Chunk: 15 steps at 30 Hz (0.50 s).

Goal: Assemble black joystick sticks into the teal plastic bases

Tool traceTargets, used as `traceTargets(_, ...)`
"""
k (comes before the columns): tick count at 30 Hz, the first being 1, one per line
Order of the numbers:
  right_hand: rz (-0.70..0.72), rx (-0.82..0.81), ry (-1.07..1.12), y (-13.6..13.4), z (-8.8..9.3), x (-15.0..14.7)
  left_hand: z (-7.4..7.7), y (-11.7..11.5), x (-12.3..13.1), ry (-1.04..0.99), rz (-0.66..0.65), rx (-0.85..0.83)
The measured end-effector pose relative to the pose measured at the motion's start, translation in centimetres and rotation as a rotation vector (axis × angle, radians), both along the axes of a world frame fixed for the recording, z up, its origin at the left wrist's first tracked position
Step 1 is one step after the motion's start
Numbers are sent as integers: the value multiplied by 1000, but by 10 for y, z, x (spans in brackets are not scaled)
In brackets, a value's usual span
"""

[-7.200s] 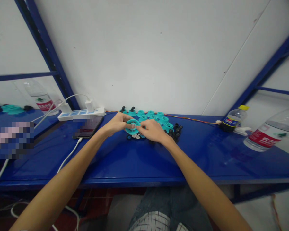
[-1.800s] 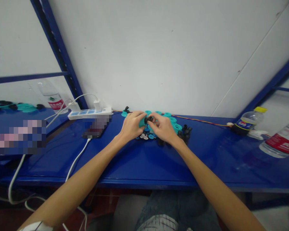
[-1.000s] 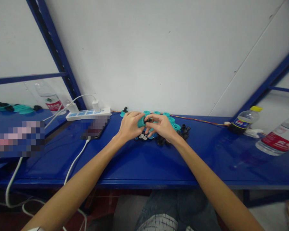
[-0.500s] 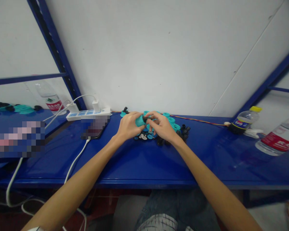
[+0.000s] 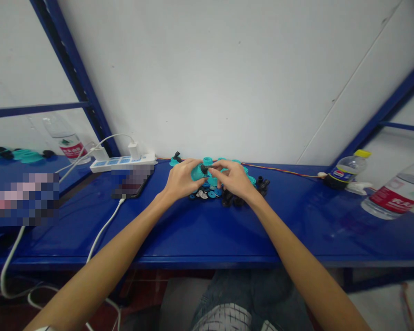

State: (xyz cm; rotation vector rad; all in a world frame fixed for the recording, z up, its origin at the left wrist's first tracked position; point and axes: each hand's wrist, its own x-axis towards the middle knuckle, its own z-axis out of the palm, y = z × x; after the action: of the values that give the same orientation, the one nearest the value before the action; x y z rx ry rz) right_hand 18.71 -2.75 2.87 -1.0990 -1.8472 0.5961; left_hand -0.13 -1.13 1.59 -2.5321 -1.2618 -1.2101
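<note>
My left hand (image 5: 182, 180) is closed around a turquoise round plastic part (image 5: 196, 173). A small black plastic piece (image 5: 204, 169) sits at the part's right-hand end. My right hand (image 5: 235, 178) pinches at that black piece with thumb and fingertips; how far it sits in the turquoise part I cannot tell. Beneath and behind my hands lie several more turquoise rings (image 5: 207, 161). Small blue and white discs (image 5: 202, 194) are spread below them, and black pieces (image 5: 262, 184) are heaped to the right, partly behind my right wrist.
On the blue table (image 5: 207, 234), a turquoise part with a black top (image 5: 175, 159) stands left of the pile. Further left are a phone (image 5: 133, 181) on a white cable and a power strip (image 5: 122, 162). A cola bottle (image 5: 347, 171) and a water bottle (image 5: 396, 195) stand at right.
The view has shifted slightly. Both hands stay together at the turquoise part, and the right fingertips have shifted a little on the black piece.
</note>
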Motion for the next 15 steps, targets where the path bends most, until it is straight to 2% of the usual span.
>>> traceTargets(9, 103, -112, 52, 4, -2, 8, -2, 3, -5, 48, -46, -6)
traceTargets(15, 50, -90, 35, 5, -8, 4, -1, 3, -5, 91, -16, 4)
